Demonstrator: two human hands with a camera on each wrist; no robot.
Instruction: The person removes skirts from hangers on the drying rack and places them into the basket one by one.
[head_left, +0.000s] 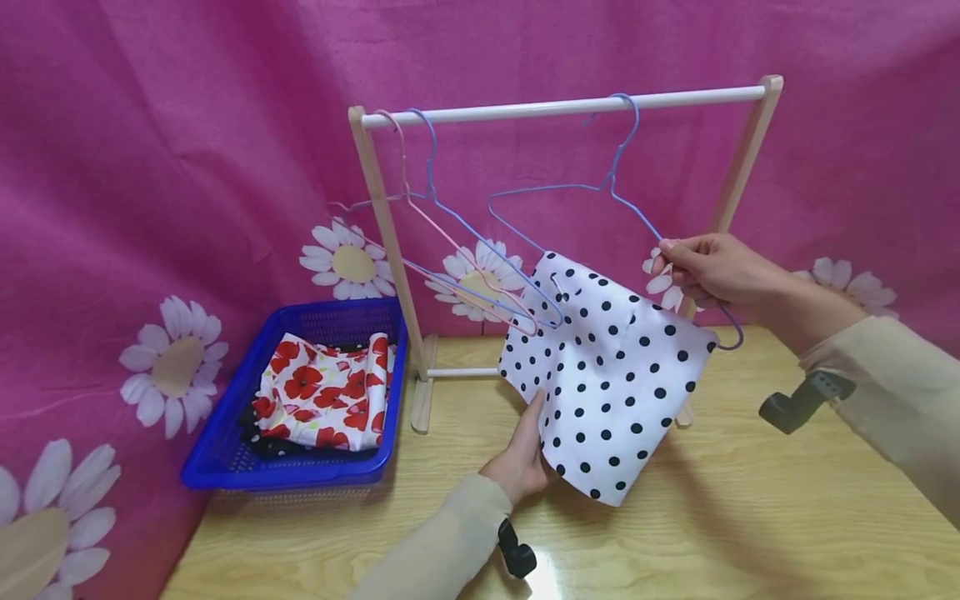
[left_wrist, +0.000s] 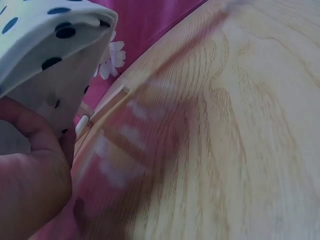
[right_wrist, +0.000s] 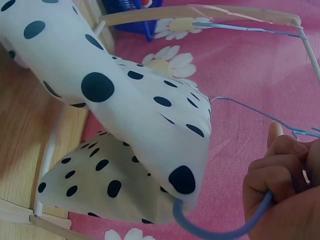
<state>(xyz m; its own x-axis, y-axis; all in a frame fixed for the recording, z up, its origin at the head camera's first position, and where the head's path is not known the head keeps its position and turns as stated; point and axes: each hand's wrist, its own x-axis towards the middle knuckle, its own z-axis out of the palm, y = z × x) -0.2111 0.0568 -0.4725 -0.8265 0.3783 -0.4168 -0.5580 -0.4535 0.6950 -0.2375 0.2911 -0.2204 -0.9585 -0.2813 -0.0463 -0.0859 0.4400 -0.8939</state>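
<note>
A white cloth with black polka dots (head_left: 600, 375) hangs over the lower bar of a blue wire hanger (head_left: 551, 188), whose hook is on the rail. My right hand (head_left: 720, 271) grips the hanger's right side; in the right wrist view its curled fingers (right_wrist: 272, 175) wrap the blue wire. The hanger's right end loops out past the cloth's corner. My left hand (head_left: 525, 458) holds the lower left edge of the cloth, thumb in front and the other fingers hidden behind it. In the left wrist view the cloth (left_wrist: 50, 50) opens in a fold above that hand (left_wrist: 35, 170).
The rack's white rail (head_left: 525, 111) rests on wooden posts. A pink hanger (head_left: 465, 258) and a second blue hanger (head_left: 487, 242) hang at its left, overlapping the cloth's edge. A blue basket (head_left: 300, 477) at the left holds a red-flowered cloth (head_left: 322, 396) over a dark one.
</note>
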